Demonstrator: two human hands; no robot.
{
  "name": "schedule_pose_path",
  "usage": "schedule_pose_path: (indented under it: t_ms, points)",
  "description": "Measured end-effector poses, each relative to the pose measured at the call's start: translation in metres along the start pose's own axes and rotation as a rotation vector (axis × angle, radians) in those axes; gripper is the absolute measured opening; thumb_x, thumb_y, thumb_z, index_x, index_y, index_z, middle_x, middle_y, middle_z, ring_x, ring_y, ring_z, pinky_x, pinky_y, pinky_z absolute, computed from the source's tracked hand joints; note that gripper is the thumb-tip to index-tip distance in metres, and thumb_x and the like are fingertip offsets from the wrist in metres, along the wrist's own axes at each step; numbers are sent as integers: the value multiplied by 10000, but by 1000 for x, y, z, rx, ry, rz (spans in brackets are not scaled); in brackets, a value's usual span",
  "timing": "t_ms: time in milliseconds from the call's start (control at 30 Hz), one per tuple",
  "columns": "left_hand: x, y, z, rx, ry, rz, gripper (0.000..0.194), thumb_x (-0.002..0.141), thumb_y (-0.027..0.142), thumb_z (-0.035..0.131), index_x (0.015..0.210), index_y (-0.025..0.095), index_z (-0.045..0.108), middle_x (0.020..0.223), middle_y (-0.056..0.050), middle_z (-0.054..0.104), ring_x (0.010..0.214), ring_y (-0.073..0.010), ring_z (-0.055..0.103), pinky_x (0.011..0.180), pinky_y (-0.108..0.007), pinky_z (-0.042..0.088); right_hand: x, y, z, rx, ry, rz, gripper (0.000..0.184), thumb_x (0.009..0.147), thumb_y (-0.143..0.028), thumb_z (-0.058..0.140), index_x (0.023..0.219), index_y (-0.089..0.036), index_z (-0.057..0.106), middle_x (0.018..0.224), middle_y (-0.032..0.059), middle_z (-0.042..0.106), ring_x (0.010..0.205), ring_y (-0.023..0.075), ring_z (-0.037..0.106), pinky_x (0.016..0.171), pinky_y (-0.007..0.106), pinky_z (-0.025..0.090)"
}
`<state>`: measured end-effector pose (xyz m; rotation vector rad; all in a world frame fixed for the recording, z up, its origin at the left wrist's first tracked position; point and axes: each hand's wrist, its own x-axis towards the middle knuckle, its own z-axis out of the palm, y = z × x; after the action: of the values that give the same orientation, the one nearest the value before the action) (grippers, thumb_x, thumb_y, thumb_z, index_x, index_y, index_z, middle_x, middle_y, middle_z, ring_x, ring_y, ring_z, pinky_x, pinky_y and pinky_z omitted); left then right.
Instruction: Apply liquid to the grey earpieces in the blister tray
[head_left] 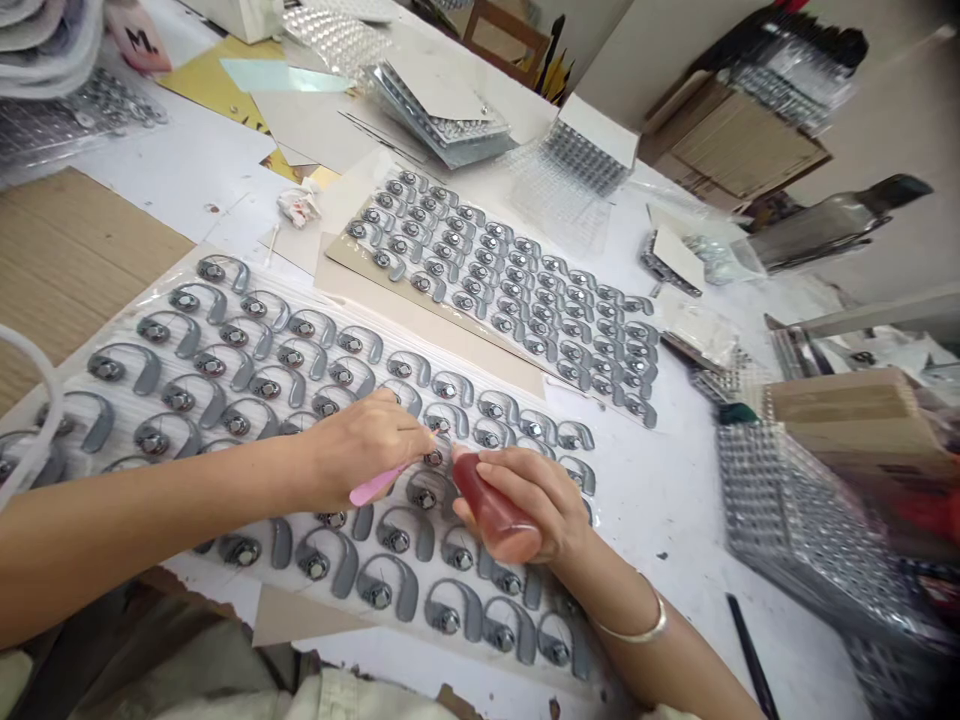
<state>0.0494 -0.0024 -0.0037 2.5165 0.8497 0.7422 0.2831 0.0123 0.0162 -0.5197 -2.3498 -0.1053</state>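
Bottle (491, 505) in my right hand (536, 495), red and squat, lies aslant, its long axis running from about half past ten to half past four: the narrow nozzle points up toward my left fingertips and the broad, paler base faces back toward my right wrist. The pink tool (375, 485) lies on another slant, its flat end sticking out of my left hand (367, 445) toward eight o'clock, the other end running under my fingers. The bottle has a reddish look right through; how full it is I cannot tell. Counting from my hands, a cardboard box (739, 150) at two o'clock has clear packs on top, and another box (847, 410) sits at three, its contents hidden from me. My hands are close together over the near sheet (124, 413), which carries rows of grey hook-shaped pieces (397, 540). My left hand is pinching the tool with curled fingers, and my right is wrapped around the bottle's body. One piece shows in the narrow gap between them, just beside the nozzle. On the table (660, 480), a second sheet of such pieces lies at one o'clock, and crumpled tissue (298, 205) at eleven.
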Motion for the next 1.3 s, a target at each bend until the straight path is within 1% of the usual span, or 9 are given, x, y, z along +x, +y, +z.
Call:
schedule_pose_path:
  t_ms: [133, 267, 367, 467, 600, 767, 967, 1200, 1300]
  points:
    - [1, 0, -2, -43, 10, -14, 246, 761, -9, 519, 957, 122, 587, 850, -69, 675, 723, -166, 609, 716, -301, 399, -4, 2, 4, 43, 70, 44, 289, 786, -338, 640, 991, -146, 574, 758, 66, 663, 641, 136, 635, 504, 236, 548]
    - [3, 0, -3, -80, 23, -60, 200, 806, 17, 496, 921, 134, 610, 800, -46, 672, 716, -159, 604, 721, -291, 400, -6, 4, 5, 95, 60, 64, 315, 764, -323, 659, 1004, -137, 577, 778, 76, 655, 661, 144, 639, 515, 241, 559]
    - [4, 0, -3, -118, 15, -86, 209, 841, 39, 465, 929, 148, 620, 764, -29, 670, 703, -147, 598, 740, -285, 401, -6, 5, 5, 114, 65, 47, 330, 747, -312, 676, 995, -117, 580, 770, 83, 647, 667, 147, 636, 519, 242, 558]
    - [4, 0, -5, -166, 33, -100, 216, 860, 63, 457, 966, 151, 624, 807, -35, 690, 743, -145, 618, 766, -281, 408, -6, 5, 5, 132, 70, 33, 347, 739, -318, 688, 996, -109, 583, 775, 86, 651, 674, 148, 639, 527, 239, 558]
    - [5, -1, -10, -208, 55, -117, 210, 869, 99, 460, 968, 145, 640, 892, -60, 715, 793, -160, 647, 814, -295, 434, -7, 4, 6, 144, 64, 60, 375, 735, -320, 691, 1040, -131, 583, 804, 81, 670, 691, 154, 653, 542, 248, 566]
    - [8, -2, -14, -212, 65, -102, 226, 862, 121, 445, 833, 147, 668, 852, -81, 717, 737, -172, 654, 725, -273, 471, -7, 4, 6, 152, 47, 63, 376, 751, -318, 675, 1064, -138, 572, 808, 84, 679, 702, 160, 660, 544, 262, 576]
    - [10, -2, -14, -226, 100, -92, 233, 854, 117, 449, 798, 136, 674, 828, -91, 717, 727, -178, 664, 689, -256, 483, -6, 5, 7, 143, 52, 41, 343, 776, -335, 655, 1038, -132, 570, 794, 86, 671, 703, 152, 658, 544, 256, 583]
    - [8, -5, -12, -214, 92, -145, 194, 853, 158, 490, 895, 155, 679, 789, -71, 710, 752, -174, 663, 728, -247, 494, -7, 5, 8, 148, 52, 38, 348, 762, -314, 669, 1031, -117, 571, 801, 91, 670, 712, 155, 656, 544, 261, 587]
    - [8, -5, -12, -227, 91, -147, 195, 857, 160, 488, 891, 152, 680, 785, -68, 710, 744, -169, 662, 719, -241, 492, -7, 5, 8, 149, 63, 35, 345, 766, -319, 666, 1031, -116, 574, 797, 86, 668, 710, 155, 656, 544, 260, 588]
